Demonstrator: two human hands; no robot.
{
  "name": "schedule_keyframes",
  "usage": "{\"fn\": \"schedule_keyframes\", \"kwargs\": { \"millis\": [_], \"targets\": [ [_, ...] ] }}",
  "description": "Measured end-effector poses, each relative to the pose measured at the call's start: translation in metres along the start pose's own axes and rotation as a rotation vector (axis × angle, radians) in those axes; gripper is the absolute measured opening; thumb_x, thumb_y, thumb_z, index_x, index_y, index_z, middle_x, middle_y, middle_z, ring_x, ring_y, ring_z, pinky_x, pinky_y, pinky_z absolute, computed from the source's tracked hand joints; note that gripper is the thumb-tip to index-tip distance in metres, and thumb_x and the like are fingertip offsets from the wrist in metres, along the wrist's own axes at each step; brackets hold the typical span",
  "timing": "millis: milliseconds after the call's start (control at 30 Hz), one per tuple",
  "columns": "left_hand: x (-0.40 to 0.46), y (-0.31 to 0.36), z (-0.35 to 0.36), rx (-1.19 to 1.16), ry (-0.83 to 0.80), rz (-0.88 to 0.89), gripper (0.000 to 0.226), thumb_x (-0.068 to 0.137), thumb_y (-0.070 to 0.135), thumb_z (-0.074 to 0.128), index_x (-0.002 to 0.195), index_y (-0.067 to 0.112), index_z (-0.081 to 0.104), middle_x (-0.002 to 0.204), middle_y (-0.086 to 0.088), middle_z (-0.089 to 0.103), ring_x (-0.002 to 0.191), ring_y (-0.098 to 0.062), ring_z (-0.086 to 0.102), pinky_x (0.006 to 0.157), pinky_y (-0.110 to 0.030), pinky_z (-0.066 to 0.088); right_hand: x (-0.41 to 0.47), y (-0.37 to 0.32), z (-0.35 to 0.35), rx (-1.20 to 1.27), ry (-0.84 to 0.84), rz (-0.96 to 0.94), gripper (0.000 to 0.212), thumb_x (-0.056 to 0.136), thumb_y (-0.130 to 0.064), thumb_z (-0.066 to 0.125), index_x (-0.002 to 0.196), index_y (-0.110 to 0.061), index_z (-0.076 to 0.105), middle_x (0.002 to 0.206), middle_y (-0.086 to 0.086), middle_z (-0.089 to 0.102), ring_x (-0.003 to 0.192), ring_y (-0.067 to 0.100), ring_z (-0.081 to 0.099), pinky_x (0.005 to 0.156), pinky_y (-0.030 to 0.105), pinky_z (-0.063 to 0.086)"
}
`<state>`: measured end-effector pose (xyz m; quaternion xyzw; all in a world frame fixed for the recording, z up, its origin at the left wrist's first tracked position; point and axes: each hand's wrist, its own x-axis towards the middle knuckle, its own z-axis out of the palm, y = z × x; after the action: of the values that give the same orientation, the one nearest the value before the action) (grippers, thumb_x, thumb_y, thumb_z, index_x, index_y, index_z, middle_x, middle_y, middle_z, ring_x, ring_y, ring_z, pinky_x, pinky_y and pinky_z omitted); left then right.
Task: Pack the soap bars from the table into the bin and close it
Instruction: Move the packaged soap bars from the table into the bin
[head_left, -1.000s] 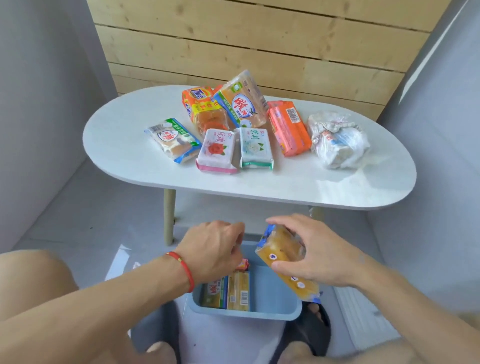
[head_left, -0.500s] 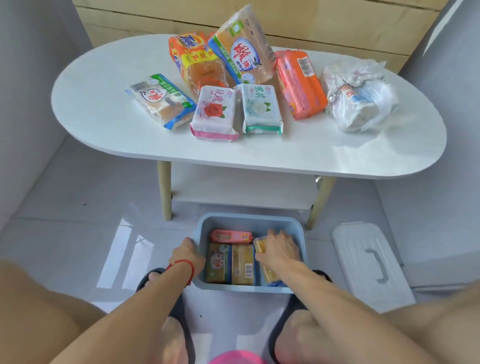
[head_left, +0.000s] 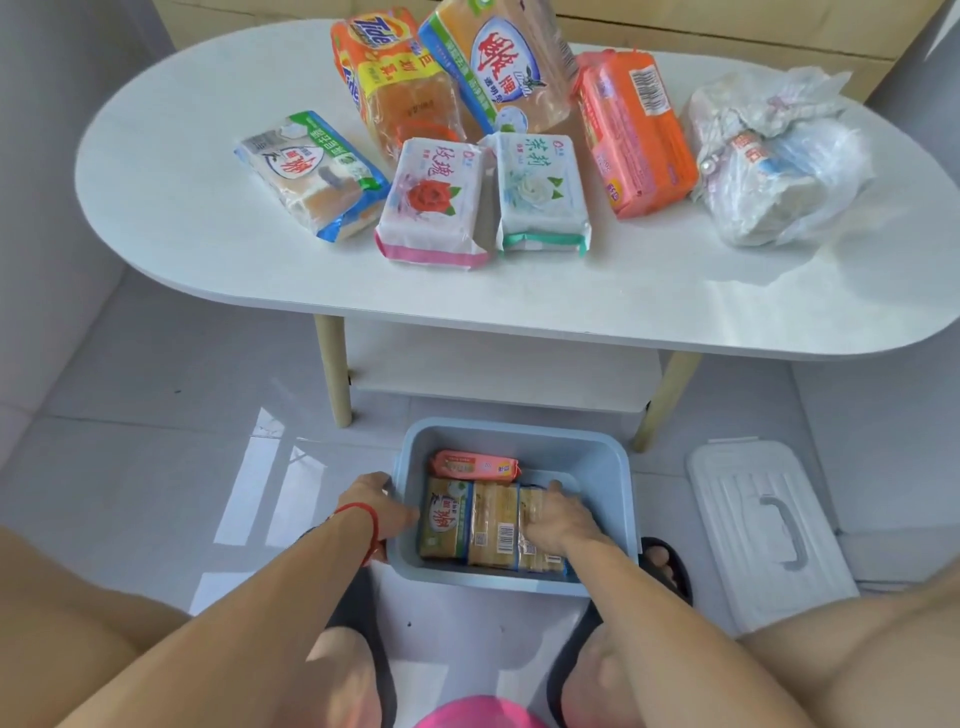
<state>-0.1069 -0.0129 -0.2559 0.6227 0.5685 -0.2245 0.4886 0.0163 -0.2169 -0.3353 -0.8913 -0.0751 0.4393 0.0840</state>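
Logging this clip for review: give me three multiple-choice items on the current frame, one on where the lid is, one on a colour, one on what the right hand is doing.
1. Where is the white lid?
A. On the bin
B. On the floor right of the bin
C. On the table

2. What colour is the bin?
A. Light blue
B. Red
C. Black

3. What is the right hand doing?
A. Lifting the lid
B. Reaching to the table
C. Pressing on a soap pack inside the bin

Answers:
1. B, the lid lies flat on the tiles beside the open bin.
2. A, its walls and rim are pale blue.
3. C, the hand rests on the rightmost yellow soap pack in the bin, while the left hand grips the bin's left rim.
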Motion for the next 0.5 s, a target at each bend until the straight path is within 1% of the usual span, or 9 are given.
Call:
{"fn": "schedule_keyframes", "kwargs": {
  "millis": [33,100,167,200,267,300,367,433,500],
  "targets": [
    [0.000,0.000,-0.001,0.004,-0.001,0.000,0.064,0.082,0.004,0.075,0.138,0.017,0.048,0.110,-0.013,0.058,0.098,-0.040,0.068,0.074,-0.057,0.061,-0.002,0.001,-0.003,0.019,-0.023,-0.003,0.090,0.087,-0.006,0.060,0.162,-0.012,0.011,0.156,0.017,0.039,0.143,0.033,0.043,0.111,0.036,0.044],
    [0.000,0.001,-0.001,0.032,-0.008,0.016,0.058,0.082,0.004,0.075,0.133,0.016,0.049,0.106,-0.013,0.060,0.095,-0.039,0.070,0.073,-0.055,0.062,-0.007,0.001,-0.010,0.048,-0.055,-0.021,0.093,0.087,-0.003,0.053,0.164,-0.014,0.001,0.153,0.014,0.046,0.137,0.030,0.050,0.102,0.032,0.047],
    [-0.004,0.001,0.002,0.117,0.009,0.063,0.048,0.084,0.006,0.071,0.126,0.014,0.050,0.101,-0.011,0.061,0.095,-0.036,0.069,0.074,-0.051,0.063,-0.013,0.000,-0.013,0.059,-0.062,-0.041,0.092,0.089,-0.003,0.050,0.164,-0.013,-0.002,0.150,0.013,0.050,0.131,0.028,0.054,0.100,0.033,0.048],
    [-0.007,0.000,0.005,0.210,0.039,0.110,0.041,0.085,0.009,0.069,0.123,0.013,0.051,0.102,-0.011,0.062,0.095,-0.035,0.068,0.077,-0.049,0.063,-0.017,-0.001,-0.013,0.047,-0.047,-0.052,0.089,0.091,-0.004,0.050,0.164,-0.012,0.000,0.149,0.013,0.052,0.130,0.029,0.056,0.102,0.035,0.049],
    [-0.014,-0.005,0.010,0.503,0.154,0.209,0.036,0.088,0.021,0.065,0.121,0.013,0.053,0.105,-0.009,0.062,0.094,-0.029,0.065,0.082,-0.040,0.060,-0.025,-0.005,-0.014,-0.030,0.017,-0.077,0.078,0.095,-0.011,0.053,0.162,-0.012,0.014,0.150,0.014,0.050,0.130,0.032,0.056,0.103,0.040,0.051],
    [-0.020,-0.006,0.013,0.654,0.229,0.261,0.037,0.088,0.026,0.065,0.121,0.014,0.053,0.105,-0.008,0.061,0.094,-0.027,0.064,0.081,-0.036,0.058,-0.031,-0.006,-0.017,-0.077,0.066,-0.093,0.070,0.097,-0.016,0.055,0.160,-0.013,0.023,0.151,0.014,0.047,0.131,0.033,0.055,0.103,0.042,0.051],
    [-0.033,-0.006,0.015,0.834,0.363,0.373,0.036,0.089,0.028,0.062,0.121,0.015,0.050,0.112,-0.007,0.060,0.099,-0.028,0.063,0.078,-0.037,0.054,-0.047,-0.012,-0.026,-0.125,0.160,-0.154,0.055,0.100,-0.023,0.056,0.152,-0.019,0.038,0.145,0.010,0.050,0.125,0.031,0.058,0.099,0.042,0.053],
    [-0.050,0.004,0.015,0.811,0.490,0.597,0.026,0.090,0.018,0.056,0.115,0.014,0.050,0.111,-0.007,0.058,0.098,-0.028,0.061,0.073,-0.039,0.054,-0.067,-0.021,-0.044,-0.083,0.242,-0.243,0.038,0.101,-0.026,0.054,0.139,-0.025,0.050,0.129,0.005,0.061,0.111,0.025,0.063,0.092,0.041,0.056],
    [-0.078,0.024,0.015,0.670,0.579,0.897,0.019,0.087,0.008,0.055,0.105,0.014,0.054,0.103,-0.006,0.060,0.084,-0.028,0.061,0.062,-0.038,0.052,-0.092,-0.036,-0.066,-0.038,0.345,-0.385,0.024,0.100,-0.028,0.054,0.122,-0.028,0.062,0.112,0.000,0.070,0.101,0.022,0.067,0.086,0.040,0.058]
  ]
}}
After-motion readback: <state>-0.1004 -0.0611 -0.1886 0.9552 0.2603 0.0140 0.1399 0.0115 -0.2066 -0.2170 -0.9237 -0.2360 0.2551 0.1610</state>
